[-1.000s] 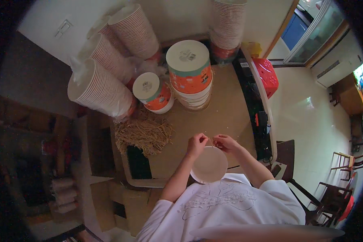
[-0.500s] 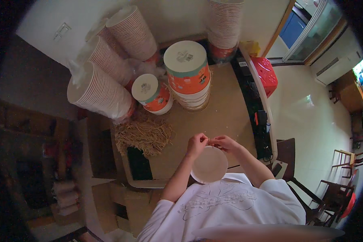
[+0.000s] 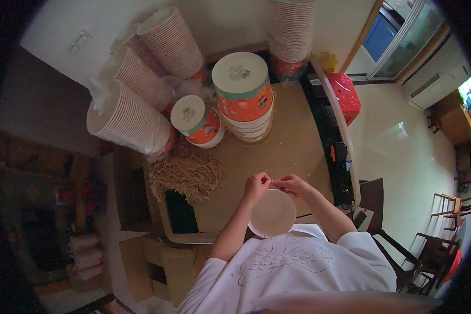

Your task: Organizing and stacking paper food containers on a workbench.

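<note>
A person in a white shirt (image 3: 298, 261) bends over a round white tub (image 3: 272, 214) at the near table edge, between the forearms. The left hand (image 3: 256, 187) sits at the tub's eleven o'clock, the right hand (image 3: 294, 186) at its one o'clock, both with fingers curled in. A second ago a small gap parted their fingertips; now the right's reach almost to the left's, which suggests fine two-handed work at one spot by the rim. From where I stand, I cannot tell whether either pinch is closed, or on what.

Beyond, at ten o'clock from the tub, lies a heap of tan cords (image 3: 187, 175). A small orange-banded tub (image 3: 199, 121) stands at eleven, a taller orange-banded stack (image 3: 243, 99) near twelve. Behind them lean plastic-wrapped stacks (image 3: 128, 118); a red stool (image 3: 344, 99) waits at one.
</note>
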{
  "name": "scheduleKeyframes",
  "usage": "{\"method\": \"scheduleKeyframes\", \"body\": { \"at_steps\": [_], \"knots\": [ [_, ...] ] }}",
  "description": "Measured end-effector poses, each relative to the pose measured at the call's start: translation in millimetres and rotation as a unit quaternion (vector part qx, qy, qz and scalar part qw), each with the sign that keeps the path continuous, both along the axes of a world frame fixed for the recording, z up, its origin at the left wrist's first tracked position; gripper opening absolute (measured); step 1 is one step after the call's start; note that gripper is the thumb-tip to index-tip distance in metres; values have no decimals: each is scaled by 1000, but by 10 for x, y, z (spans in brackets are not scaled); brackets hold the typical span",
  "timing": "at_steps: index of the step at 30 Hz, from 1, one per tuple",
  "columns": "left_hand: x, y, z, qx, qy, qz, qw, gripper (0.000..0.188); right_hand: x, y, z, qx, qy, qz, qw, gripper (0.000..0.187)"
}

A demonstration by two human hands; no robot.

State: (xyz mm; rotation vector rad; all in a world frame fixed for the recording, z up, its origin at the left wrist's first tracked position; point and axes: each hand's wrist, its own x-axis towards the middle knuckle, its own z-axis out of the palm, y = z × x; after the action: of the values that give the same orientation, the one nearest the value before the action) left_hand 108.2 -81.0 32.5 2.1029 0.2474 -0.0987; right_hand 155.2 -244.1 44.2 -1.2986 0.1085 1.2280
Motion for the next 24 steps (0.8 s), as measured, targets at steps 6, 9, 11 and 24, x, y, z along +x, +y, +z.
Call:
{"method": "scheduleKeyframes", "body": {
  "at_steps": [6,9,11,24],
  "knots": [
    [-44,-40,23,25,-15,26,999,10,-38,-123,-208,-2,-84,-2,996,17],
    [-37,-45,64,22,-3,37,999,10,-58,-172,-159,-35,-106,25,993,20],
    [-52,-35,52,25,3,31,999,10,-77,-156,-104,-24,-75,11,997,20],
    [-59,78,-220,44,39,44,997,6,-15,-202,-265,34,-86,79,993,16]
  ]
}}
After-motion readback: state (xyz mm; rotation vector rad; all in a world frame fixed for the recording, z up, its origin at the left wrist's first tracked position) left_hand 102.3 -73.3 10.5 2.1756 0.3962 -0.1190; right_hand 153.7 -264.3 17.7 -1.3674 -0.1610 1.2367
